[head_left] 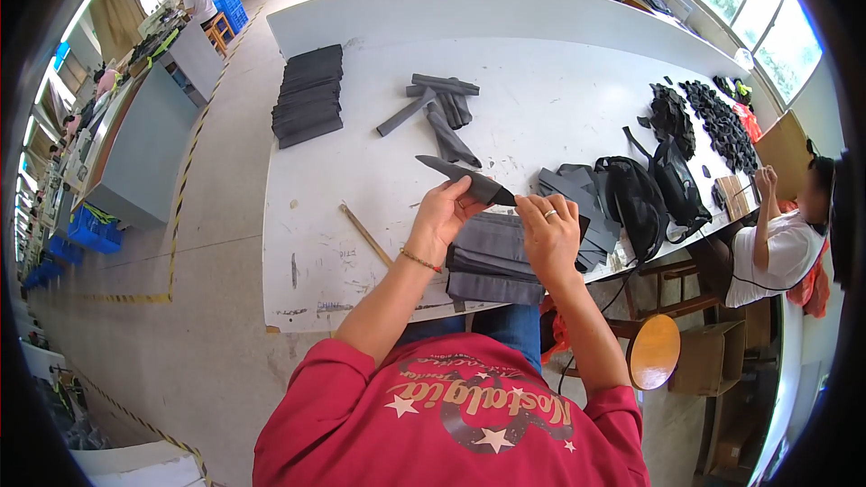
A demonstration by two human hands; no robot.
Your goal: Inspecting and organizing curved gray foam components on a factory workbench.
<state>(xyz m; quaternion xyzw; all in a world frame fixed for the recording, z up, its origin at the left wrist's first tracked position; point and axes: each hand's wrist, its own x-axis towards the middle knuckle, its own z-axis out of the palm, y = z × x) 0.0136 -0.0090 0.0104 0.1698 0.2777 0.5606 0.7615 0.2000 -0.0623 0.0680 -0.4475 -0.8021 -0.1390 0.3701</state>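
The dark piece [484, 188] is held above the table [316, 207], just beyond the near stack [492, 259]. The left hand's [445, 215] grip is clamped on its middle; the right hand's [552, 230] grip is together on its right end, with the contact partly hidden. Its left end hangs free, so uneven pulling could twist or crease it, and a loosened pinch could drop it; a low right wrist could also push the near stack askew. Counted: 2 hands, 1 held piece, 1 near stack, 1 far-left stack [308, 95], 1 wooden stick [365, 234] at left, 1 fan of flat pieces [595, 216] at right, 2 black bags [636, 207] beyond it, 2 black heaps [672, 117] far right; the far-middle loose strips [406, 114] overlap too much to count exactly.
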